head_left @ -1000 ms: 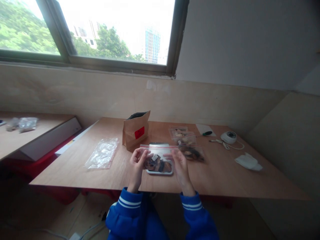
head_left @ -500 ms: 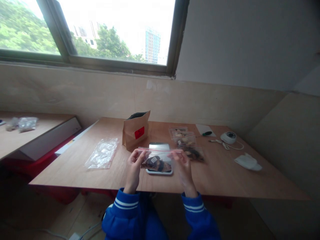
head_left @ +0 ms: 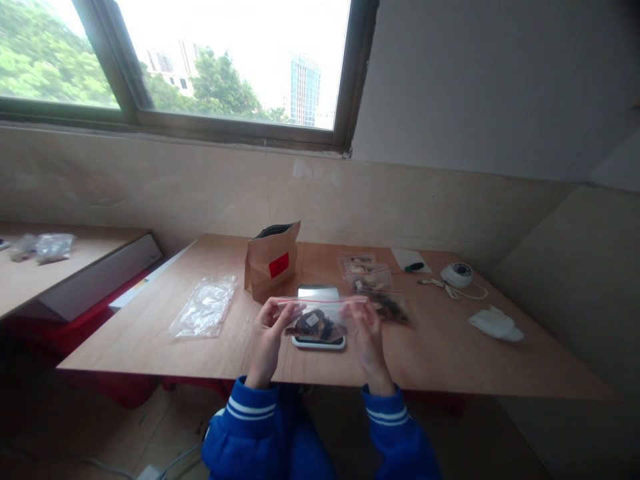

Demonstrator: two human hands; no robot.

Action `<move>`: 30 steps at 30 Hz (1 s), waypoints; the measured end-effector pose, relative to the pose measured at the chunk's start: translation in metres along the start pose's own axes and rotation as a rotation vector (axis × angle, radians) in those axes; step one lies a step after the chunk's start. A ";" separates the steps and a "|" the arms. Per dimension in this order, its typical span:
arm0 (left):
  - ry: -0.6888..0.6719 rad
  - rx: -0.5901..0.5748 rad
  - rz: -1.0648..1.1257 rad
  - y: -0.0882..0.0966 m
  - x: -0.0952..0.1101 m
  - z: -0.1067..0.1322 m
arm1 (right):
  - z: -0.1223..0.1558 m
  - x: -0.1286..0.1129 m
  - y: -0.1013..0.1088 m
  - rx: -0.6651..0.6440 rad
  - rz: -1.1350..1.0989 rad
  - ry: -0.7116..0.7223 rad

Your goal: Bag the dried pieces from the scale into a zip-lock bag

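A clear zip bag [head_left: 316, 325] with a red seal line and dark dried pieces inside hangs between my two hands. My left hand [head_left: 269, 333] pinches its upper left corner. At the upper right corner, my right hand [head_left: 366, 330] grips the same bag. A small white label shows among the contents. Behind and beneath the bag lies a white digital scale [head_left: 319, 345], partly covered from view. Just beyond my left hand stands an open brown paper pouch [head_left: 260, 270] with a red label.
Several filled zip bags [head_left: 385, 307] lie in a row to the right. Flat clear bags [head_left: 204, 308] are at the left. Farther right are a screwdriver [head_left: 414, 267] on white paper, a white dome camera [head_left: 457, 274] with its cable, and a crumpled white tissue [head_left: 496, 324].
The zip bag and its contents have shifted slightly to the right. Both hands keep their hold on its top edge. Everything else on the table stays put.
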State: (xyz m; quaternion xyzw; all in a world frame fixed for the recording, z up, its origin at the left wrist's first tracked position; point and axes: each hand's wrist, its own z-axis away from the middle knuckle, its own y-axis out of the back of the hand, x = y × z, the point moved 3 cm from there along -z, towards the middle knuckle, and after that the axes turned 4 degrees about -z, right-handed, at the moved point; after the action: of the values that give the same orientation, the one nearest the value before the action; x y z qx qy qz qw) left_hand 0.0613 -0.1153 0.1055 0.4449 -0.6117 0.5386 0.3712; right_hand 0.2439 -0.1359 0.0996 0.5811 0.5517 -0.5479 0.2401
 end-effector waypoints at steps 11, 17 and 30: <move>-0.041 0.048 -0.014 0.004 -0.003 0.000 | 0.000 0.012 0.001 -0.046 0.027 -0.048; -0.037 0.021 -0.016 0.006 -0.003 0.000 | -0.001 0.009 0.003 0.015 0.043 -0.051; -0.076 -0.029 -0.130 0.003 0.000 0.000 | -0.001 0.003 0.000 0.036 0.083 -0.007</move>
State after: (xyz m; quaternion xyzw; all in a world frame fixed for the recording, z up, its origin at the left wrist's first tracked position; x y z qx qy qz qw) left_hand 0.0586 -0.1152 0.1044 0.4984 -0.6029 0.4871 0.3883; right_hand 0.2432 -0.1341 0.0974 0.6058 0.5164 -0.5494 0.2541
